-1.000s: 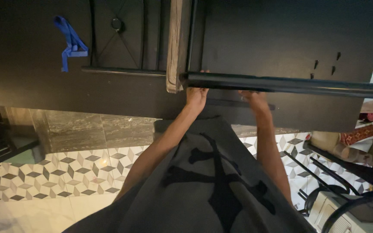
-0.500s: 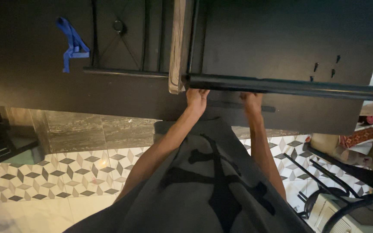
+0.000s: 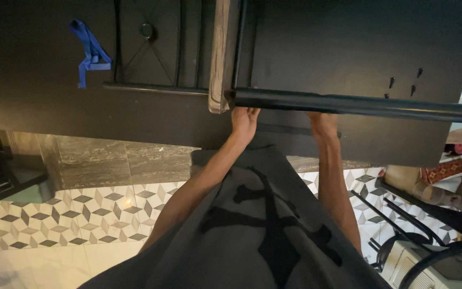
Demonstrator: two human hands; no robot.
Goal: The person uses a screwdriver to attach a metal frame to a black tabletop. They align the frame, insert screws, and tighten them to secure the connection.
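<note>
A long black metal rail runs across the upper right, meeting a weathered wooden post. My left hand grips the rail from below, right beside the post. My right hand holds the same rail a little further right. Both sets of fingers are hidden behind the rail. My grey shirt with a black print fills the lower middle.
A dark panel with a strip of blue tape and black metal bars lies at upper left. Several small black screws sit on the dark surface at right. Patterned tile floor lies below; black metal frames stand at lower right.
The rail and both hands have shifted slightly lower in view; the grip stays the same.
</note>
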